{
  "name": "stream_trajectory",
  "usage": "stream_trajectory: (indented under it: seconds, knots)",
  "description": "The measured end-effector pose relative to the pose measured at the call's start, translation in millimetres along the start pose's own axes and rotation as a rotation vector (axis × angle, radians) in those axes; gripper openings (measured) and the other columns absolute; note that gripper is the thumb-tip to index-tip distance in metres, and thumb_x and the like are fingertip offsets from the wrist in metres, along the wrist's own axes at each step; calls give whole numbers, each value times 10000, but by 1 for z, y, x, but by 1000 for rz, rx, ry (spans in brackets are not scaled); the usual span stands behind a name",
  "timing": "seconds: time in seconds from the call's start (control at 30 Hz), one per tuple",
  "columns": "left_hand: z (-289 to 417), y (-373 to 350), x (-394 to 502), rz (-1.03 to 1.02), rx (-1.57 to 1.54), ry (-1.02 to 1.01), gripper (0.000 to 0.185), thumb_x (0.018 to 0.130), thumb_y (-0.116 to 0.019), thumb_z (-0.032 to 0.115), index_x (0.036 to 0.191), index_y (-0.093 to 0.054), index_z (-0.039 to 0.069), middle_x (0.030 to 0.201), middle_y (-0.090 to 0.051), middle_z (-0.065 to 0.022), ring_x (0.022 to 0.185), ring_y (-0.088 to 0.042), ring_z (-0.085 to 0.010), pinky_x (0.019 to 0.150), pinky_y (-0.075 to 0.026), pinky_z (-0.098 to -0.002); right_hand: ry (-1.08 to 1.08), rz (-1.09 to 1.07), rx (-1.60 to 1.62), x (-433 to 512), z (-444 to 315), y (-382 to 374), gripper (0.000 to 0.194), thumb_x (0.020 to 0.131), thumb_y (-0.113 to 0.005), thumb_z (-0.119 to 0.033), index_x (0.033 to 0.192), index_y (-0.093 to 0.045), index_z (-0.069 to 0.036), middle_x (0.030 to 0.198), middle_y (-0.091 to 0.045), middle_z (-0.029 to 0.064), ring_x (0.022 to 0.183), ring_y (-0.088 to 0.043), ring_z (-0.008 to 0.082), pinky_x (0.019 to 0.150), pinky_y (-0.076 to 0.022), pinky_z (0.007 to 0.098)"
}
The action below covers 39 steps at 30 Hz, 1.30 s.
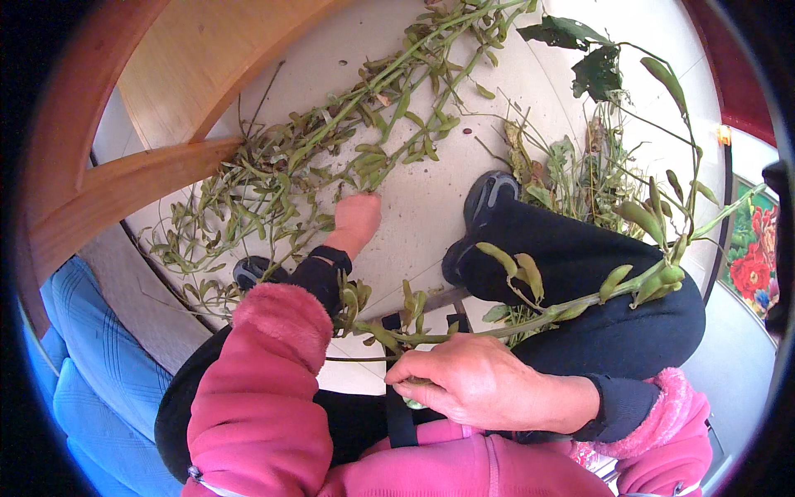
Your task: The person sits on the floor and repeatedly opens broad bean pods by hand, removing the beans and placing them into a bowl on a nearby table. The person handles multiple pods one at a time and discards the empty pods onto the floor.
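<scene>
My left hand (358, 220) reaches down over the floor with its fingers curled away from view. It is right beside a heap of bean stalks with pods (298, 161), and one pod cluster (369, 163) lies just past the knuckles. Whether it grips anything is hidden. Above my lap, my right hand (478, 382) is closed, thumb against fingers, with a bit of green pod (420, 380) showing between them. Close beyond it, a thick green bean stalk (571, 309) bearing plump pods slants across my legs to the upper right.
A wooden chair or furniture frame (168, 168) stands at the left, above blue cushions (105, 348). More cut plants with dry leaves (584, 168) lie beyond my right shoe (490, 196). Small beans and crumbs dot the pale floor (422, 230). A floral picture (754, 261) is at the right.
</scene>
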<state>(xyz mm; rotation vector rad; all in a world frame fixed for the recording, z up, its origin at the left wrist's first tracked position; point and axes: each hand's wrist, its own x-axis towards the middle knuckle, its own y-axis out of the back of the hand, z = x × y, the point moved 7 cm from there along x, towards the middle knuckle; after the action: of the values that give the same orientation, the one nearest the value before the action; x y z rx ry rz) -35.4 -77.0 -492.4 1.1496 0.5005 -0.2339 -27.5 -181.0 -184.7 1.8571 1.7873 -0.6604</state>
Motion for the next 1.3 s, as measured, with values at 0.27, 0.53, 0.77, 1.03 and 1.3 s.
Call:
stream_trajectory:
  seconds: [0.27,0.53,0.77,1.03,1.3]
  knots:
    - [-8,22,-2,-79,-225,-127,78,718,-627,147,741,-667,84,733,-672,-91,722,-668,-264,652,-528,-384,138,142,-2,-2,-10,2,145,893,-533,-218,897,-581,-82,641,-583,173,651,-608,392,599,-476,488]
    - [22,198,-26,-113,-641,-211,143,756,-687,165,837,-679,48,713,-665,-23,666,-595,-75,646,-495,-255,208,126,-126,-5,-20,-2,223,891,-544,-270,973,-635,-84,758,-649,151,744,-638,357,671,-500,443]
    - [99,437,-186,397,-557,-438,73,783,-684,72,827,-658,20,715,-627,9,681,-551,-23,626,-478,-215,201,65,-90,2,-26,-1,241,903,-554,-268,1003,-647,-70,802,-677,114,678,-686,202,650,-507,358]
    - [53,617,-277,868,-3,-130,129,791,-660,167,862,-682,62,685,-655,-65,631,-637,-139,628,-501,-274,132,83,-7,22,-11,7,274,914,-562,-253,1006,-639,-7,803,-670,70,669,-667,122,591,-485,270]
    - [39,613,-242,788,312,-18,151,791,-614,230,840,-689,109,688,-647,-120,658,-645,-279,645,-499,-354,128,61,-12,10,-36,10,275,917,-559,-255,1028,-645,-18,858,-682,75,697,-677,125,601,-481,264]
